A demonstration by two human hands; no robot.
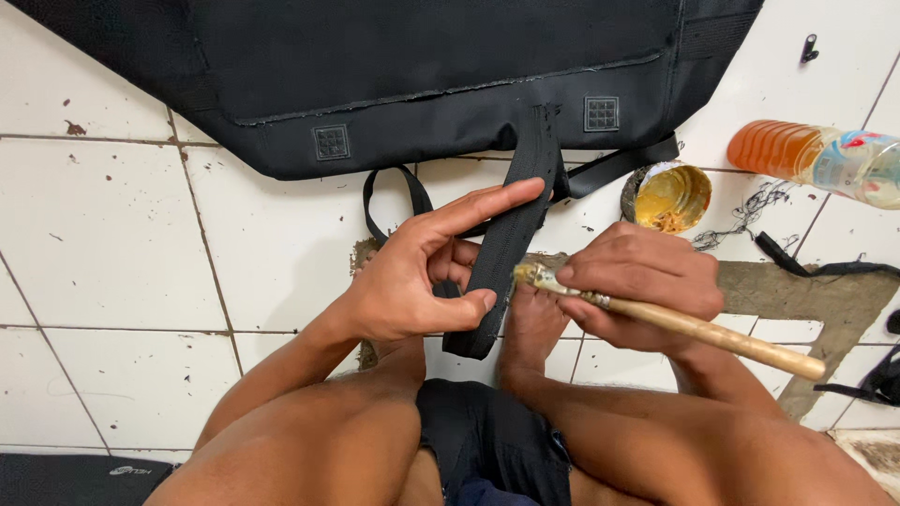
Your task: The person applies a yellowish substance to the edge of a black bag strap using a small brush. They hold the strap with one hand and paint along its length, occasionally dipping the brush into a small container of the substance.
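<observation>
down on the white tiled floor (112, 234), the left hand (422, 276) pinched a flat black strap (506, 244) between thumb and curled fingers, the index finger stretched straight along it. the strap ran up to the black bag (422, 75), where its top end met the bag's lower seam; its free end hung past the thumb. the right hand (642, 281) was closed round a wooden-handled brush (694, 328), whose yellowish bristles touched the strap's edge just beside the left thumb. by the look of it, gluing was under way: the brush was loaded and on the strap, though how much of the strap was already coated could not be told. an open tin of yellow glue (670, 197) sat just beyond the right hand, a plastic bottle of orange liquid (816, 155) lay further right, and loose black strap scraps (816, 267) lay nearby. nothing blocked the brush; a thin looped strap (398, 192) lay under the left hand.
</observation>
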